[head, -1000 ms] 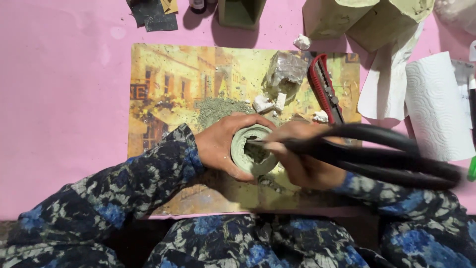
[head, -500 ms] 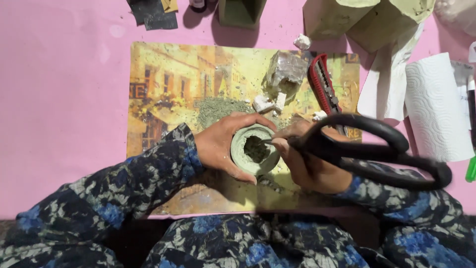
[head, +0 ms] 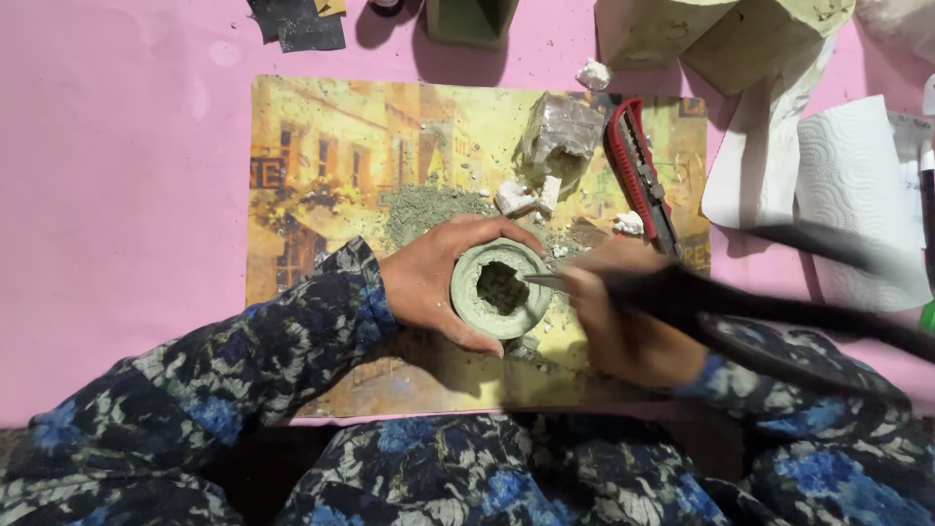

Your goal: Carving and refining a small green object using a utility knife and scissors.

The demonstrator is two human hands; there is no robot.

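My left hand (head: 429,284) wraps around a round grey-green clay pot (head: 501,289), holding it with its hollow facing up. My right hand (head: 623,326) grips large black-handled scissors (head: 740,304), whose closed metal tip rests at the pot's inner rim on the right. The scissor handles are blurred and stick out to the right. Both hands hover over a yellow picture placemat (head: 321,166) that carries a heap of grey-green dust (head: 429,209).
A red utility knife (head: 638,175) lies on the mat's right side, next to a plastic-wrapped lump (head: 560,136) and white crumbs (head: 526,198). Paper towel (head: 857,185) lies at right. Green blocks (head: 682,34) and dark sandpaper (head: 297,21) sit on the pink table (head: 117,195).
My right hand has swung the scissor handles from low right up toward the right, while the tip stays inside the pot. My left hand keeps the pot in place.
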